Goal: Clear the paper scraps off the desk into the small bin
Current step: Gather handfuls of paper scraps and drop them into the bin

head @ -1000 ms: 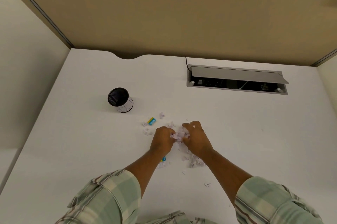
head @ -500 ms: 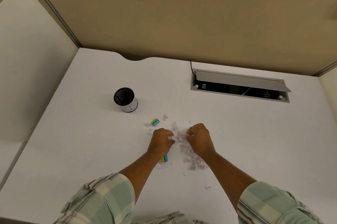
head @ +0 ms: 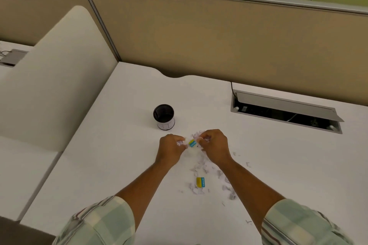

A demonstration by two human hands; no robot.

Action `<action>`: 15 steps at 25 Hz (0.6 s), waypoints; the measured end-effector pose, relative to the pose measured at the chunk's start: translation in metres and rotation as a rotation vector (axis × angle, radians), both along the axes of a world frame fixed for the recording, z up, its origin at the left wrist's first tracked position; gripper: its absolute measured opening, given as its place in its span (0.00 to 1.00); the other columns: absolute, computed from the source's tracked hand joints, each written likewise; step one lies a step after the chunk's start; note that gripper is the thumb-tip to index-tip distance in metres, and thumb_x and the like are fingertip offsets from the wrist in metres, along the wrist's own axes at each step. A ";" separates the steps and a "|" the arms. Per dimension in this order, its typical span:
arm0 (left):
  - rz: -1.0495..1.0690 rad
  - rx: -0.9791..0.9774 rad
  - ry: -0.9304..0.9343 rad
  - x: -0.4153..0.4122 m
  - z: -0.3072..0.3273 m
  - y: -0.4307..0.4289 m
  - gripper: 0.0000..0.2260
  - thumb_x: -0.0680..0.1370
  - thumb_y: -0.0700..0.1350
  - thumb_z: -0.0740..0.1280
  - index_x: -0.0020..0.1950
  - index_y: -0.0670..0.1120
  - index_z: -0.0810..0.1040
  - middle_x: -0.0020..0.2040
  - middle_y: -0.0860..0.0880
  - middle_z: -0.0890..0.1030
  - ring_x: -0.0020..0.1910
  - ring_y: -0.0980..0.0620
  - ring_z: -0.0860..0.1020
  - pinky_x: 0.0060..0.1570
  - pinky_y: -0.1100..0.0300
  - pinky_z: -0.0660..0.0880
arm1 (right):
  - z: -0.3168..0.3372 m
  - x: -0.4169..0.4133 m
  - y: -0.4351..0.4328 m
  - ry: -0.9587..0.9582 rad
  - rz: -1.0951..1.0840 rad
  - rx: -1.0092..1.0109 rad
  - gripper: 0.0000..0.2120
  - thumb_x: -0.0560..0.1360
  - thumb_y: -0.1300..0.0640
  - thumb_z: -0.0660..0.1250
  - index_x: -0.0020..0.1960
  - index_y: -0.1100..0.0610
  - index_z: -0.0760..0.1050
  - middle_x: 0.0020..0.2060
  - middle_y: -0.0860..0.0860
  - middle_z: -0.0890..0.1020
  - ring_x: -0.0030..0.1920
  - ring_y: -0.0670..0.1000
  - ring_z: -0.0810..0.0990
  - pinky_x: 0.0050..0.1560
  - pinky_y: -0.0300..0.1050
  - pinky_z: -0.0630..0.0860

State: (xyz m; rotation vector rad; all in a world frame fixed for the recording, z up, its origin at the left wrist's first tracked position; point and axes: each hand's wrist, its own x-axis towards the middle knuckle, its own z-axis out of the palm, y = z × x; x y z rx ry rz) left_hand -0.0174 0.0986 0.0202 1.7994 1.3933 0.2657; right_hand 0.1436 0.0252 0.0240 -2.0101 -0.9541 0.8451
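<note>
White paper scraps (head: 205,167) strewn over the middle of the desk (head: 119,155), thickest from between the two hands back toward the near edge, a few strays off to the right. Left hand (head: 171,148) and right hand (head: 214,146) side by side at the far end of the litter, knuckles up, close but apart. Left fingers (head: 179,138) curled in, pinching a small white bit; right fingers (head: 205,136) curled likewise over a tuft of shreds. Probably gathering from both sides at once, to bunch loose pieces into one load rather than carry them singly.

Between the hands, a yellow-and-blue piece (head: 192,143) flat on the desk, hard to tell whether touched by either. Nearer the near edge, a second piece (head: 200,182) of the same colours among the shreds.

Just beyond the left hand, toward the far left corner, the small bin (head: 166,124): black mesh, white label, upright, mouth open, inside too dark to read. Handy there for a short lift and drop.

Judged early in the job: most of the litter on the desk, not yet binned. Light, flimsy stuff, apt to flutter out of a slack hold, hence the tight curl. Open cable hatch (head: 286,109) toward the far right, well apart.
</note>
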 end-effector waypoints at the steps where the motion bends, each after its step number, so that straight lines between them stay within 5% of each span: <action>1: 0.027 0.009 -0.011 -0.009 0.005 0.010 0.15 0.73 0.44 0.78 0.58 0.42 0.86 0.56 0.45 0.86 0.54 0.50 0.84 0.57 0.63 0.77 | 0.006 -0.008 0.014 0.005 0.011 0.021 0.05 0.73 0.56 0.75 0.41 0.57 0.85 0.37 0.47 0.84 0.40 0.50 0.84 0.45 0.52 0.84; 7: 0.126 0.060 -0.079 -0.051 0.029 0.077 0.06 0.73 0.41 0.77 0.48 0.42 0.88 0.43 0.45 0.87 0.39 0.52 0.82 0.43 0.58 0.81 | 0.033 -0.050 0.104 -0.019 0.091 0.091 0.04 0.74 0.55 0.74 0.40 0.53 0.84 0.35 0.43 0.84 0.36 0.42 0.82 0.39 0.34 0.76; 10: 0.105 0.072 -0.044 -0.062 0.029 0.104 0.06 0.73 0.41 0.77 0.49 0.44 0.88 0.42 0.47 0.87 0.38 0.52 0.81 0.39 0.68 0.75 | 0.035 -0.064 0.142 -0.050 0.095 0.055 0.06 0.74 0.57 0.73 0.40 0.56 0.83 0.36 0.45 0.83 0.39 0.45 0.81 0.39 0.31 0.73; 15: 0.085 0.082 -0.016 -0.065 0.021 0.129 0.06 0.73 0.40 0.75 0.37 0.40 0.85 0.32 0.43 0.82 0.29 0.52 0.73 0.31 0.65 0.71 | 0.026 -0.075 0.176 -0.139 0.158 -0.063 0.06 0.75 0.60 0.71 0.40 0.59 0.84 0.37 0.51 0.84 0.39 0.49 0.82 0.37 0.31 0.73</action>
